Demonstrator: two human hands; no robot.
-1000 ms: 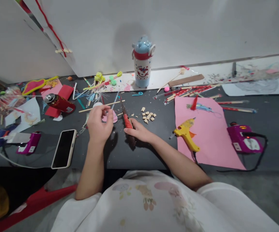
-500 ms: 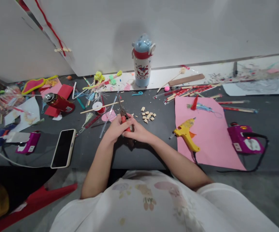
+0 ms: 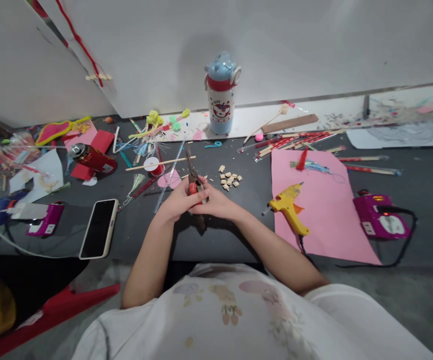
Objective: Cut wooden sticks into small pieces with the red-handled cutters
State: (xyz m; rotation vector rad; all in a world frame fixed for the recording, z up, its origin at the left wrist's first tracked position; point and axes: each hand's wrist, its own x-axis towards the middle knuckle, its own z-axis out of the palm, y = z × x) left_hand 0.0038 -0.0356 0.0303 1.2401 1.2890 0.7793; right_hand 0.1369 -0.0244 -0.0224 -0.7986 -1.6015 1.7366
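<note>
Both hands are closed round a pair of long-nosed pliers (image 3: 192,172) with red handles, jaws pointing away from me. My left hand (image 3: 178,201) wraps the handles from the left, its thumb lying across them. From the other side my right hand (image 3: 216,201) grips them too; its fingertips are partly hidden. A thin wooden stick (image 3: 160,163) lies across a spool of red thread (image 3: 153,166) and meets the jaws; I cannot tell whether they clamp it. Several short cut wooden pieces (image 3: 230,178) lie in a little heap beyond my right hand.
A yellow glue gun (image 3: 289,207) rests on pink paper (image 3: 325,220) at right, beside a purple power socket (image 3: 379,217). A water bottle (image 3: 221,100) stands at the back. To the left are a phone (image 3: 99,229), a tilted red can (image 3: 92,158) and craft scraps.
My left thumb has shifted over the plier handles, and the wooden stick has moved slightly to the right. Both hands keep their hold in nearly the same place.
</note>
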